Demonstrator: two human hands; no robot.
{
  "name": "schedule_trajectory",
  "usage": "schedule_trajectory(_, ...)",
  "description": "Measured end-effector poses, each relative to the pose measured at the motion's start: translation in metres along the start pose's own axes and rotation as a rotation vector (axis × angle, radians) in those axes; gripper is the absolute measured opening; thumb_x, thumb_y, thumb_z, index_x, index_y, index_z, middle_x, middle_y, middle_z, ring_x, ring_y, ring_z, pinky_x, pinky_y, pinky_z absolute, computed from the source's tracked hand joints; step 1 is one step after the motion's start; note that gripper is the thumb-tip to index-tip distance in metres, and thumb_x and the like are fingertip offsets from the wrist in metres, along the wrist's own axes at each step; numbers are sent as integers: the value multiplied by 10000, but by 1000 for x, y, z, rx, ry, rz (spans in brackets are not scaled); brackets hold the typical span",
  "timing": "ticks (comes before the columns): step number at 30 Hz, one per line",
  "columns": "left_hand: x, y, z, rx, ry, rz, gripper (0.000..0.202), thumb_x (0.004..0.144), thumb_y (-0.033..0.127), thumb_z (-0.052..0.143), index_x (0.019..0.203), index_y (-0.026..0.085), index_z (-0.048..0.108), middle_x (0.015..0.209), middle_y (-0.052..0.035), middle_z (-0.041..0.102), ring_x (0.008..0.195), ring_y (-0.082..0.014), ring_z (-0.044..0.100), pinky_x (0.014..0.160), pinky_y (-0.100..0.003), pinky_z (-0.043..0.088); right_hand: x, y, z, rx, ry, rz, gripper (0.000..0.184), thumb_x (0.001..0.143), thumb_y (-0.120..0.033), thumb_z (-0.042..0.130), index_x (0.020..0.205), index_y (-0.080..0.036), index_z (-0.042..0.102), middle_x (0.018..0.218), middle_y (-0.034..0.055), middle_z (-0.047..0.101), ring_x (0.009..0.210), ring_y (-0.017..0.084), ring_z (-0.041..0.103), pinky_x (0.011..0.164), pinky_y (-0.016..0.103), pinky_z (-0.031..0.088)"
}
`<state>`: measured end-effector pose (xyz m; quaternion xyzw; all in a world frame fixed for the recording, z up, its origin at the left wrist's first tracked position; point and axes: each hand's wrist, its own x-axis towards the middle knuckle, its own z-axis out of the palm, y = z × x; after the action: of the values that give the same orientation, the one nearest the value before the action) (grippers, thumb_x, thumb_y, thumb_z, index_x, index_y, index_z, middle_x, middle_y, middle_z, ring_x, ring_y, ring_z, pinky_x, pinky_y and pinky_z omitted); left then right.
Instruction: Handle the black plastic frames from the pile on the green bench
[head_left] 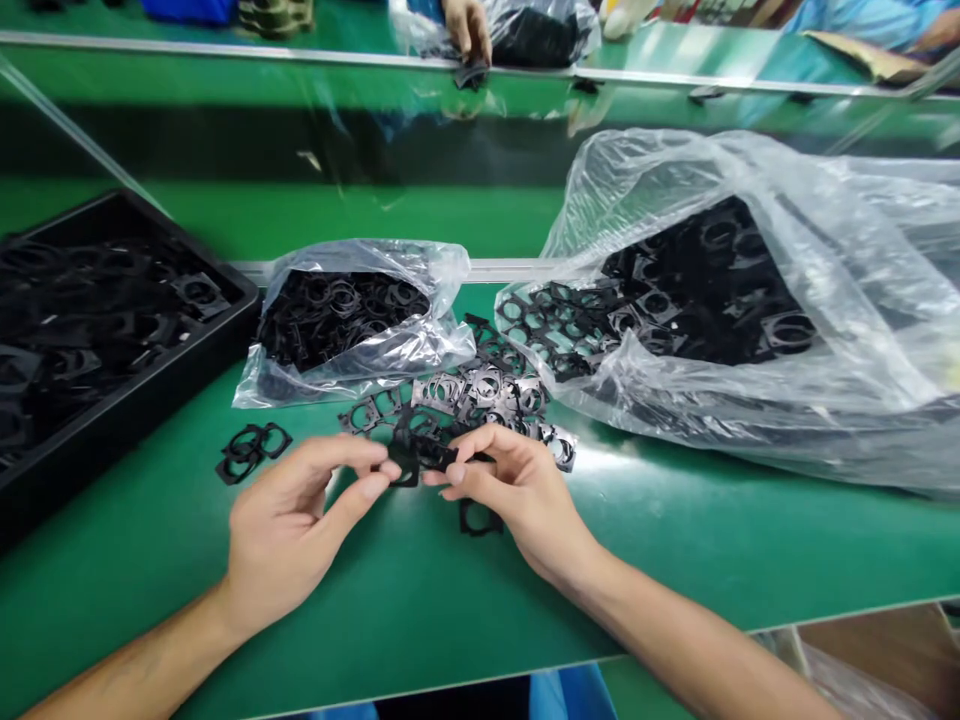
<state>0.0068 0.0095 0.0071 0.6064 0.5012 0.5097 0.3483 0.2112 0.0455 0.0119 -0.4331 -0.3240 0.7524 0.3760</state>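
My left hand [289, 530] is closed in a pinch on the edge of a thin black plate with a round hole [407, 468], just above the green table. Close to it, my right hand [525, 495] pinches another dark flat piece [435, 455]; its shape is partly hidden by the fingers. Right behind both hands lies a loose pile of black ring plates [487, 385], some shining grey in the light. One more black plate [480, 518] rests on the table under my right hand. Left of my left hand, a few ring plates [251, 450] overlap.
A black bin [202, 340] full of plates stands at the left. A small clear plastic bag [450, 345] and a larger plastic bag [862, 400], both holding plates, lie open behind the pile. Beyond the partition, a co-worker's hand [469, 28] holds a dark part.
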Motion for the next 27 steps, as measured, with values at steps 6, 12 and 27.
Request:
schedule_trajectory(6, 1, -1, 0, 37, -78, 30, 248, 883, 46, 686, 1015, 247, 750, 967, 4, 757, 894, -121, 721, 791, -188, 597, -2, 1, 3, -68, 0, -5, 322, 711, -387, 905, 744, -175, 666, 677, 1, 753, 628, 133, 725, 630, 237, 565)
schedule_trajectory(12, 4, -2, -1, 157, -74, 55, 192, 875, 69, 714, 927, 248, 762, 858, 14, 731, 785, -116, 682, 691, -203, 552, -3, 1, 5, -72, -36, 33, 320, 693, -386, 913, 731, -177, 674, 653, -3, 750, 686, 166, 769, 597, 220, 533)
schedule_trajectory(27, 2, -3, -2, 201, -44, 96, 173, 870, 73, 727, 921, 237, 749, 870, 25, 722, 779, -103, 669, 672, -205, 532, -5, 1, 4, -121, -77, 59, 337, 697, -406, 907, 782, -173, 678, 735, 24, 791, 674, 152, 763, 575, 206, 503)
